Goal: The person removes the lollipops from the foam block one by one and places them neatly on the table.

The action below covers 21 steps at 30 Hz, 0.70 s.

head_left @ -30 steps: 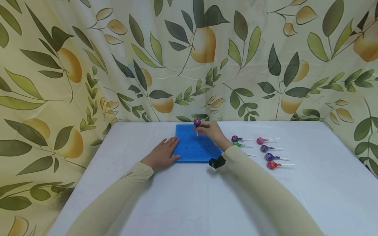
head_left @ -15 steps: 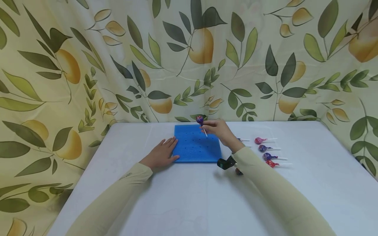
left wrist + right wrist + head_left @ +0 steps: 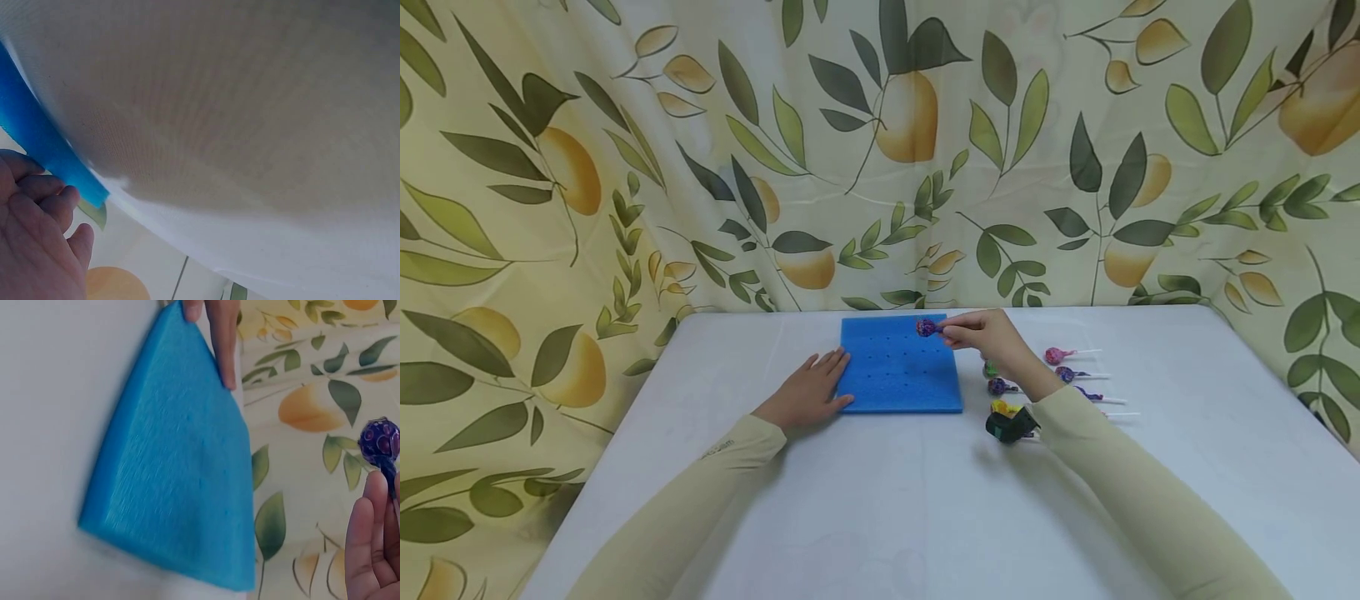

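Note:
A blue foam board (image 3: 898,392) with rows of small holes lies on the white table. The fingers of my left hand (image 3: 805,393) lie spread along its left edge; in the left wrist view the same hand (image 3: 37,231) is beside the board's blue side (image 3: 47,144). Over the board's back right corner, my right hand (image 3: 996,342) pinches a lollipop (image 3: 926,327) by the stick, close below its head. Its wrapper is purple, patterned with round spots, as the right wrist view of the lollipop (image 3: 380,442) shows. The stick is mostly hidden by the fingers.
Right of the board lie several wrapped lollipops, among them a pink one (image 3: 1056,356), a yellow one (image 3: 1004,407) and a dark one (image 3: 997,386); my right arm covers some. A black wrist camera (image 3: 1011,426) hangs under the right sleeve. A leaf-patterned curtain (image 3: 880,208) stands behind the table.
My right hand has moved right with the lollipop, which has tipped from upright, head up, to nearly level with its head pointing left. The left hand stays on the board's edge.

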Available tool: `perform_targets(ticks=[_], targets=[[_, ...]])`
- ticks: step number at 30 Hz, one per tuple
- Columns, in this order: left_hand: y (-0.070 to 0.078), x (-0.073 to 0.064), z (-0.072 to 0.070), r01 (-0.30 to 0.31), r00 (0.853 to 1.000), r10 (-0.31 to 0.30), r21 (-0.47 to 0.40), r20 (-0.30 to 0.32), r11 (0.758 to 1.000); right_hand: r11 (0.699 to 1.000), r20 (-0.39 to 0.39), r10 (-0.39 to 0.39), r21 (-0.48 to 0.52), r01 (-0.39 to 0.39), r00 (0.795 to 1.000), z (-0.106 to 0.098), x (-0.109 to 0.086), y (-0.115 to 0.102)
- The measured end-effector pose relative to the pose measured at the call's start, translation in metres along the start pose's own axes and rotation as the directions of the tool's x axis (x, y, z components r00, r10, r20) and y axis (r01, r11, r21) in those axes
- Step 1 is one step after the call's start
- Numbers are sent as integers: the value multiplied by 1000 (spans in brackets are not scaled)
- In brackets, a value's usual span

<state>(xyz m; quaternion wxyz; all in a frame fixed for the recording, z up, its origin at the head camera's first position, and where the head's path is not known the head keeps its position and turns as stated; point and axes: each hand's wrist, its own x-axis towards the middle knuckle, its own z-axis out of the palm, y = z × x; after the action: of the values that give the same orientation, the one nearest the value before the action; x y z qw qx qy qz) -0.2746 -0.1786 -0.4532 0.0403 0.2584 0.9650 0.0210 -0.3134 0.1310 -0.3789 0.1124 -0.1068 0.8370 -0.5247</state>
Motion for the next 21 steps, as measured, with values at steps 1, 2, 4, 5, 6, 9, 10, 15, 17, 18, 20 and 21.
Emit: perform_targets(ticks=[1,2,4,5,6,9,10,15,17,18,20,21], targets=[[0,0,0,0,1000,0,-2,0,1000,1000,-1,9,-6,-9,1000,-2,-2,2],[0,0,0,2,1000,-2,-6,-1,1000,1000,-1,14,-7,-14,1000,-5,-3,3],[0,0,0,8,1000,-8,-2,5,1000,1000,1,15,-8,-15,1000,-10,-7,6],[0,0,0,12,1000,-12,-1,8,1000,1000,1,12,-9,-12,1000,-12,-9,8],[0,0,1,11,1000,-11,-3,6,1000,1000,3,11,-1,-11,1000,-14,-10,9],[1,0,0,17,1000,-17,-7,16,1000,1000,12,1,23,-1,1000,-23,-16,13],[1,0,0,18,1000,-18,-10,19,1000,1000,14,2,28,-2,1000,-26,-18,14],[3,-1,-1,26,999,-25,-14,33,1000,1000,17,13,14,-13,1000,-43,-33,19],[4,-2,-2,23,999,-23,-20,27,1000,1000,7,30,-7,-29,1000,-50,-40,20],[4,-2,-3,23,999,-22,-18,25,1000,999,2,36,-14,-36,999,-53,-44,20],[5,-2,-4,21,1000,-20,-19,21,1000,998,-5,47,-31,-47,999,-59,-51,22],[5,-2,-4,18,1000,-18,-18,18,1000,998,-10,54,-41,-54,998,-62,-54,23]])
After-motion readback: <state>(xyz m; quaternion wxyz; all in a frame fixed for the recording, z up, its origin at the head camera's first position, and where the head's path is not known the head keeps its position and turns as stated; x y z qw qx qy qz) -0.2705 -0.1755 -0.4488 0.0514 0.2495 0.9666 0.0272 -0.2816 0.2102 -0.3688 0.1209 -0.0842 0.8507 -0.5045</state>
